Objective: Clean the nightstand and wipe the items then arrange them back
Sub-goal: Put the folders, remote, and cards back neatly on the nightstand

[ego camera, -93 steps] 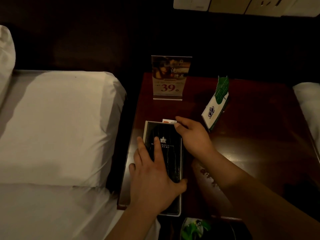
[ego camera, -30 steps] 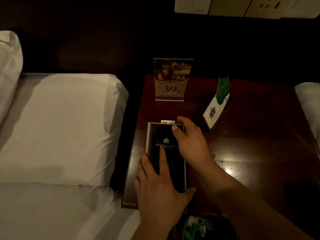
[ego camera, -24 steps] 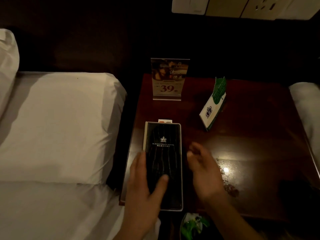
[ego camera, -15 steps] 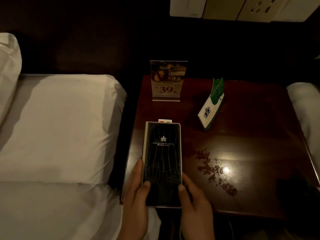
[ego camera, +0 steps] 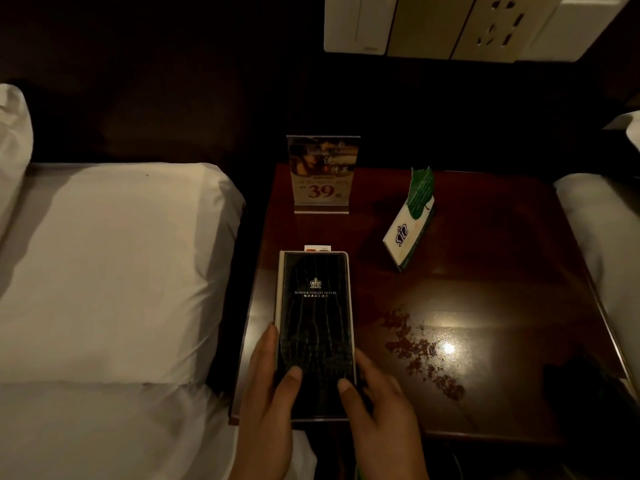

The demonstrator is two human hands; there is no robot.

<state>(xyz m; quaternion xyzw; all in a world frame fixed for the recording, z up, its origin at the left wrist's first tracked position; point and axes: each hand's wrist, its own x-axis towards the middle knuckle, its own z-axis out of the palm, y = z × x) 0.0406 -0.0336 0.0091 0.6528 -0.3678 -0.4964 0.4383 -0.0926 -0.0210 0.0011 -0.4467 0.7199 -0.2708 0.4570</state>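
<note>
- Pillow [ego camera: 104, 271]: white, laid just left of the nightstand.
- Nightstand [ego camera: 485, 271]: dark red wood, glossy, marked by a speckled patch towards the front.
- Switch panel [ego camera: 450, 26]: pale, mounted on the wall above.
- Black folder [ego camera: 315, 323]: laid flat along the nightstand's left side, with a crest printed on its cover.
- Left hand [ego camera: 270, 393]: the folder's near left edge is gripped, thumb on the cover.
- Right hand [ego camera: 377, 410]: the near right edge is gripped likewise.
- Price sign [ego camera: 322, 174]: stood upright at the back.
- Tent card [ego camera: 412, 220]: white and green, tilted, placed right of the sign.
- Small card [ego camera: 317, 248]: mostly covered by the folder's far end.
</note>
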